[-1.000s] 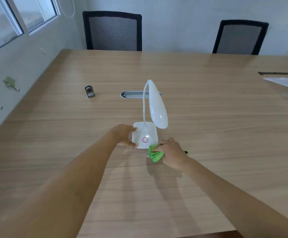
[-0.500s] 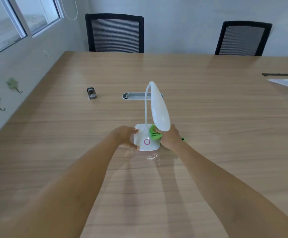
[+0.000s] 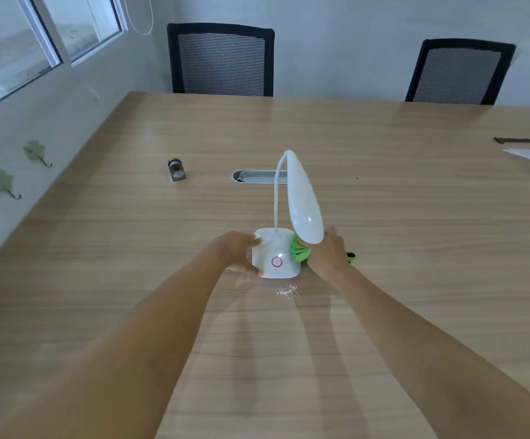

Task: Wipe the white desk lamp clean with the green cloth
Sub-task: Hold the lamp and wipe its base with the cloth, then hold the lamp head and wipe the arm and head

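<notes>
Green cloth [image 3: 299, 252] bunched in right hand [image 3: 328, 255] fingers against lamp [image 3: 277, 255] base, left hand [image 3: 235, 252] fingers clamped opposite.

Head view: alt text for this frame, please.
A person's left hand steadies the base of a white desk lamp on a wooden table, while the right hand presses a green cloth against the base's right side. Two black chairs stand behind.

Lamp [image 3: 289, 236]: white, upright mid-table, well clear of all edges. Square base bears a pink ring; thin neck arches over, elongated head hanging down at the base's right. Cloth [image 3: 298, 252]: green, bunched, pressed against the base's right side beneath the head.
</notes>
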`<move>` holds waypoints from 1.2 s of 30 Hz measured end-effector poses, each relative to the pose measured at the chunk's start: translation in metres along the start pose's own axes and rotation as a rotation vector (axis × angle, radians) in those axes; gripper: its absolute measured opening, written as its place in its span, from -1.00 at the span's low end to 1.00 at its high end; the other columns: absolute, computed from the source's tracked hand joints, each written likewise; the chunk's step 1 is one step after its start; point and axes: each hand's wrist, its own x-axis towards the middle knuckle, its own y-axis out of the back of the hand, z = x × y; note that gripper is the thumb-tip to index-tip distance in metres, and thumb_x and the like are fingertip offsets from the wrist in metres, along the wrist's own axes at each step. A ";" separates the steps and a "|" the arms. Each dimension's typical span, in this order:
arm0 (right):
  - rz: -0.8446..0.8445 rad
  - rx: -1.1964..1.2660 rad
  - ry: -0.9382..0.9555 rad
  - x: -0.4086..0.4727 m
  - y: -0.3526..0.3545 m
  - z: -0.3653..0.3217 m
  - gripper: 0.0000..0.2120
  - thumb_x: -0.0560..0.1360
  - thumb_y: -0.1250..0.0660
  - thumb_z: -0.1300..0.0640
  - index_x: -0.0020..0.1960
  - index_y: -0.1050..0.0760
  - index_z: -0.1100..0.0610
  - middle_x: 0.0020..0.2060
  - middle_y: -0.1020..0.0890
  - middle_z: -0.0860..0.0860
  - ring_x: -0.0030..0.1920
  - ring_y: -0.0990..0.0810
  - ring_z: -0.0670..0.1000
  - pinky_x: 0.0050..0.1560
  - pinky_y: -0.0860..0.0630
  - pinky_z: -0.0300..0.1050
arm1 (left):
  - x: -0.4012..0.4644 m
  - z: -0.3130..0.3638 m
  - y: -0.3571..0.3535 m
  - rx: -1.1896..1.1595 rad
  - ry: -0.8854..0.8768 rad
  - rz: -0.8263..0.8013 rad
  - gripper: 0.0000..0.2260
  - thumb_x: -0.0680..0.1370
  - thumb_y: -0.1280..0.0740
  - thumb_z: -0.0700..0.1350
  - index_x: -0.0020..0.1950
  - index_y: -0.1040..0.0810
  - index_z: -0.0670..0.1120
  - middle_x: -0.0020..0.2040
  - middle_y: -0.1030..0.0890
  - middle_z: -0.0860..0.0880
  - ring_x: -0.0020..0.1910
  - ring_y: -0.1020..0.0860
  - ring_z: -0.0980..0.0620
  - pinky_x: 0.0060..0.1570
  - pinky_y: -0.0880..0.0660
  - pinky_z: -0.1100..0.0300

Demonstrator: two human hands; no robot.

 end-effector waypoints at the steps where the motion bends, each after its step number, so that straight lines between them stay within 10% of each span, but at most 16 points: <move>1: 0.030 0.030 -0.038 0.000 0.003 -0.003 -0.63 0.48 -0.14 0.40 0.23 -0.48 0.19 0.19 -0.52 0.17 0.22 -0.37 0.28 0.23 -0.41 0.10 | 0.000 0.000 0.000 -0.001 0.002 0.004 -0.13 0.38 -0.45 0.20 0.58 -0.13 0.04 0.57 -0.22 0.07 0.56 -0.16 0.00 0.52 -0.16 0.08; 13: -0.021 -0.205 0.025 -0.010 -0.002 0.015 -0.48 0.46 -0.18 0.35 0.33 -0.43 -0.04 0.23 -0.51 0.07 0.19 -0.37 0.21 0.19 -0.41 0.03 | 0.002 0.003 0.009 -0.037 0.037 -0.047 -0.27 0.46 -0.39 0.09 0.57 -0.17 0.05 0.57 -0.23 0.03 0.56 -0.19 -0.01 0.51 -0.17 0.07; 17: 0.056 -0.127 0.112 -0.014 -0.009 -0.004 -0.59 0.49 -0.24 0.28 0.27 -0.49 -0.03 0.16 -0.55 0.10 0.19 -0.41 0.23 0.20 -0.45 0.01 | -0.003 0.023 0.054 -0.616 0.052 0.135 -0.63 0.61 -0.16 0.06 0.34 -0.44 -0.10 0.33 -0.46 -0.01 0.34 -0.41 0.00 0.40 -0.28 0.18; 22: -0.049 -0.151 0.172 -0.021 -0.022 -0.012 -0.47 0.45 -0.20 0.35 0.34 -0.41 -0.05 0.21 -0.52 0.03 0.22 -0.39 0.19 0.20 -0.44 0.01 | -0.020 0.044 0.113 -1.334 -0.090 0.112 -0.23 0.43 0.08 0.49 0.53 -0.24 0.12 0.50 -0.36 0.03 0.46 -0.35 -0.02 0.49 -0.21 -0.06; 27: -0.060 -0.210 0.084 -0.021 -0.016 0.005 -0.47 0.45 -0.21 0.31 0.35 -0.38 -0.09 0.22 -0.51 0.05 0.19 -0.39 0.19 0.19 -0.47 0.05 | -0.024 0.058 0.122 -1.216 -0.141 0.141 -0.34 0.47 -0.02 0.44 0.38 -0.47 0.09 -0.06 -0.64 0.24 0.06 -0.51 0.19 0.35 -0.34 0.06; 31: 0.032 -0.211 0.033 -0.018 -0.012 -0.003 -0.53 0.50 -0.17 0.30 0.33 -0.40 -0.08 0.18 -0.52 0.09 0.19 -0.39 0.21 0.17 -0.43 0.06 | -0.020 0.057 0.118 -1.236 -0.120 0.171 -0.54 0.47 -0.16 0.38 0.05 -0.64 0.12 0.00 -0.61 0.19 0.09 -0.54 0.20 0.39 -0.36 0.04; 36: -0.055 -0.184 0.161 -0.025 -0.024 -0.017 -0.45 0.47 -0.18 0.35 0.35 -0.37 -0.11 0.25 -0.47 0.01 0.25 -0.35 0.17 0.18 -0.40 0.06 | -0.020 0.057 0.120 -1.244 -0.090 0.174 -0.47 0.43 -0.22 0.38 0.14 -0.65 0.05 0.12 -0.62 0.10 0.19 -0.55 0.10 0.37 -0.40 0.03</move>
